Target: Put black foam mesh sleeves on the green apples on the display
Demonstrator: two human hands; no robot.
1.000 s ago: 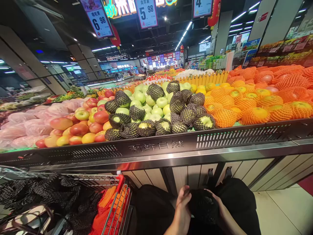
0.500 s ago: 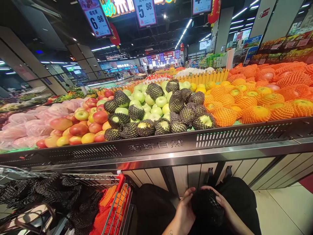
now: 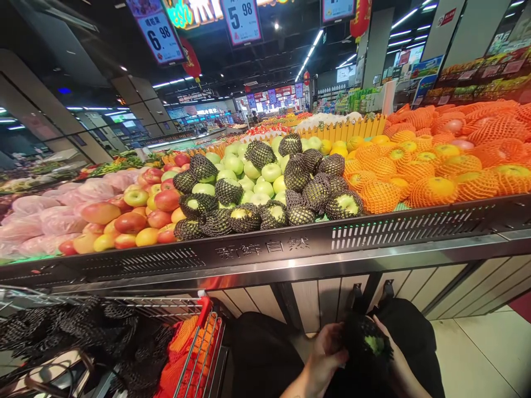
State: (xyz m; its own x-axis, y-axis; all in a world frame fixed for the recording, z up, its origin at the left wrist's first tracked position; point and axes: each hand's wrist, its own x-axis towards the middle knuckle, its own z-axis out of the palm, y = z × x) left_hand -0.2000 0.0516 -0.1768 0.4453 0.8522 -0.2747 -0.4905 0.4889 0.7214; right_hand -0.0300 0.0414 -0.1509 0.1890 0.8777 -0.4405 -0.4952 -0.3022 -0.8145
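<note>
Low in the head view, both my hands hold a green apple in a black foam net (image 3: 367, 345) in front of my black clothing. My left hand (image 3: 327, 354) grips the net's left side with bent fingers. My right hand (image 3: 394, 359) wraps the right side from behind. A patch of green skin shows through the net's open end. On the display above lie green apples (image 3: 265, 174), several of them sleeved in black nets (image 3: 315, 193).
The metal-edged produce stand (image 3: 290, 249) runs across in front of me, with red apples (image 3: 133, 218) at left and orange-netted fruit (image 3: 431, 188) at right. A shopping cart (image 3: 199, 337) at lower left holds loose black nets (image 3: 83, 331) and orange nets (image 3: 178, 359). Price signs hang overhead.
My hands have worked the black net over the apple and lifted it slightly; green skin now shows at the net's opening. The camera tilted a little.
</note>
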